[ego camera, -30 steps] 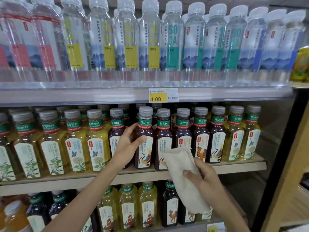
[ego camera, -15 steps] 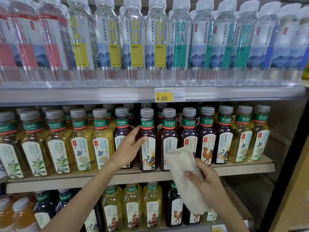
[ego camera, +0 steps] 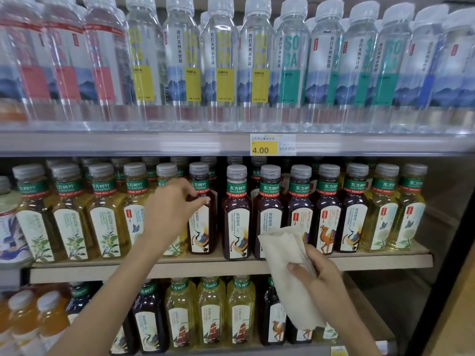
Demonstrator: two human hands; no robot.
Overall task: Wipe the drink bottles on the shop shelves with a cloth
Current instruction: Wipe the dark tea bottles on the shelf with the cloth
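Left hand (ego camera: 171, 210) grips a dark brown plastic tea bottle (ego camera: 203, 228) standing close beside a matching neighbour (ego camera: 237, 217). Right hand (ego camera: 317, 277) clutches a folded cream cloth (ego camera: 282, 255) before the beige shelf (ego camera: 205, 265).

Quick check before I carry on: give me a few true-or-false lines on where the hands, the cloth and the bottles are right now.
1. The left hand grips a dark tea bottle on the middle shelf. True.
2. The cloth is in the left hand. False: the right hand holds it.
3. The cloth is pressed against a soda water bottle. False: it is held in front of the middle shelf, and the soda water bottles stand a shelf above it, untouched.
4. The price tag reads 4.00. True.
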